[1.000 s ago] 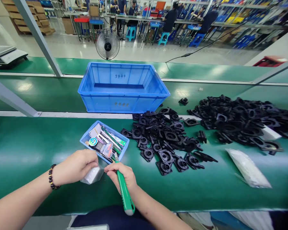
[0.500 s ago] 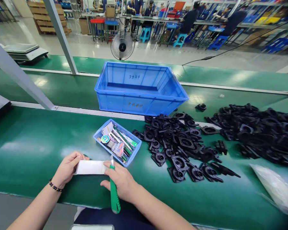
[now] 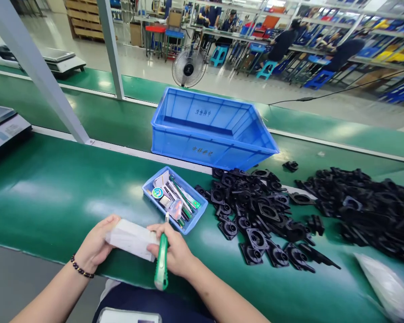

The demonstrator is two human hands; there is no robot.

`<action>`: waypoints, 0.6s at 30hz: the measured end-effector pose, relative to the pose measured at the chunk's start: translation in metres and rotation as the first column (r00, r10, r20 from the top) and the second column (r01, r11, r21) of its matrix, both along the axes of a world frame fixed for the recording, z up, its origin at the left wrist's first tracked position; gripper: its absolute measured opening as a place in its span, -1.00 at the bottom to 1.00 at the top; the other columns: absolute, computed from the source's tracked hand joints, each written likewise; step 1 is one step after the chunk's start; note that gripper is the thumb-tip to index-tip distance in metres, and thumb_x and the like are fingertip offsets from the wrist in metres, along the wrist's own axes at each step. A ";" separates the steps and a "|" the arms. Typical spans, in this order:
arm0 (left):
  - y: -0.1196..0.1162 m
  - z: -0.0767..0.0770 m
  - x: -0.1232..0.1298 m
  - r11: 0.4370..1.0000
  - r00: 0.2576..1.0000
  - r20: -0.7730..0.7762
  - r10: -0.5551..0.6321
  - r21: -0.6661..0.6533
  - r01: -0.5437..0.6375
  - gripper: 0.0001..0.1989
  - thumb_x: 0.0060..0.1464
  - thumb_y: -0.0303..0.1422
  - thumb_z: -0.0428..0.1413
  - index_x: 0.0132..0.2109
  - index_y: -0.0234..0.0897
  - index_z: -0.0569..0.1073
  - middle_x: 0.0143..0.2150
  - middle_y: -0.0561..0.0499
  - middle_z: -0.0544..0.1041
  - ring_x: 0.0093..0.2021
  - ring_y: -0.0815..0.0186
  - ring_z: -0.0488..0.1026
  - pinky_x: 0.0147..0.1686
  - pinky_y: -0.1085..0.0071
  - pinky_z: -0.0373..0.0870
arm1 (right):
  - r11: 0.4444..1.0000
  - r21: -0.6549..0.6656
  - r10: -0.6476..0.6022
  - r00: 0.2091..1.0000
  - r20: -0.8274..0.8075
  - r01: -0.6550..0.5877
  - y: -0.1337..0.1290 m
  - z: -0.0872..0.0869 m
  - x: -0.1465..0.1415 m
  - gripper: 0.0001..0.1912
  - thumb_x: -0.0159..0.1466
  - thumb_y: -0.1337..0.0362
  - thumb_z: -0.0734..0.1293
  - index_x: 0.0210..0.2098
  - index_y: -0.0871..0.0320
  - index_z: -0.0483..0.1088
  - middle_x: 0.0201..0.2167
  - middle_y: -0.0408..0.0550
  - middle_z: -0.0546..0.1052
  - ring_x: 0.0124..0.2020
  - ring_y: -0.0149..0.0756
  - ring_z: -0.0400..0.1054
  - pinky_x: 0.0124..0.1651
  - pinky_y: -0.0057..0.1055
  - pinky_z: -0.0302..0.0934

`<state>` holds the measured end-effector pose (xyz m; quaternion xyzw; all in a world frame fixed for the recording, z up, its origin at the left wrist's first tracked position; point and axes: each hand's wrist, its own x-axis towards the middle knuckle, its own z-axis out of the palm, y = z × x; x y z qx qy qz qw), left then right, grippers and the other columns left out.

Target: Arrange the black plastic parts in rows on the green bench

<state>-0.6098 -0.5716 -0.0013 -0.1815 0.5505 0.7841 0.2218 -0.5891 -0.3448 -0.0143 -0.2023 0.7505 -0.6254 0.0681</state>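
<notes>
A white rectangular packet (image 3: 131, 238) is held between my two hands above the green table. My left hand (image 3: 99, 240) grips its left end, fingers closed round it. My right hand (image 3: 173, 249) pinches the right end and also holds a green utility knife (image 3: 161, 264), its blade end pointing up and away from me. Just beyond my right hand sits a small blue tray (image 3: 197, 216) with pens, a round sticker roll and other small items in it. Black molded parts (image 3: 256, 211) lie in a heap to the right of the tray.
Behind the tray stands a large blue bin (image 3: 202, 150). A second black heap (image 3: 373, 202) and a clear plastic bag (image 3: 385, 282) are at the right. Metal posts (image 3: 111, 49) and scales (image 3: 3, 130) stand left. A fan (image 3: 188, 67) and seated people appear beyond.
The white packet has tilted, its right end now lower, and shows a broader face. The knife has shifted slightly right. The view has turned, so the surroundings appear further right.
</notes>
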 end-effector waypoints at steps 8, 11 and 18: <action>0.011 0.020 0.020 0.962 1.000 -0.010 -0.001 0.274 0.004 -0.46 -0.06 -0.16 0.23 0.05 -0.25 0.32 -0.10 -0.15 0.47 -0.23 0.18 0.47 -0.37 0.28 0.55 | 0.914 -0.358 -0.021 0.905 0.424 0.189 0.000 0.023 0.002 -0.71 0.22 0.12 0.28 -0.38 0.10 0.05 -0.35 -0.10 0.47 -0.51 -0.43 0.29 -0.46 -0.49 0.17; 0.016 0.013 0.024 0.956 0.999 0.050 -0.010 0.294 -0.005 -0.56 -0.07 -0.33 0.27 -0.04 -0.36 0.38 -0.17 -0.16 0.51 -0.30 0.22 0.49 -0.43 0.39 0.55 | 0.916 -0.368 0.028 0.889 0.457 0.161 0.008 0.032 0.006 -0.66 0.17 0.09 0.32 -0.34 0.08 0.05 -0.39 -0.15 0.44 -0.60 -0.46 0.24 -0.55 -0.50 0.15; 0.040 0.019 0.027 0.927 0.963 0.265 0.050 0.346 -0.143 -0.73 0.16 -0.37 0.05 -0.05 -0.48 0.37 -0.19 -0.25 0.53 -0.33 0.25 0.54 -0.35 0.45 0.54 | 0.960 -0.170 -0.158 0.933 0.324 0.222 0.023 0.050 0.011 -0.55 -0.05 0.36 0.45 -0.35 0.09 0.07 -0.02 -0.02 0.39 -0.23 -0.33 0.31 -0.26 -0.43 0.23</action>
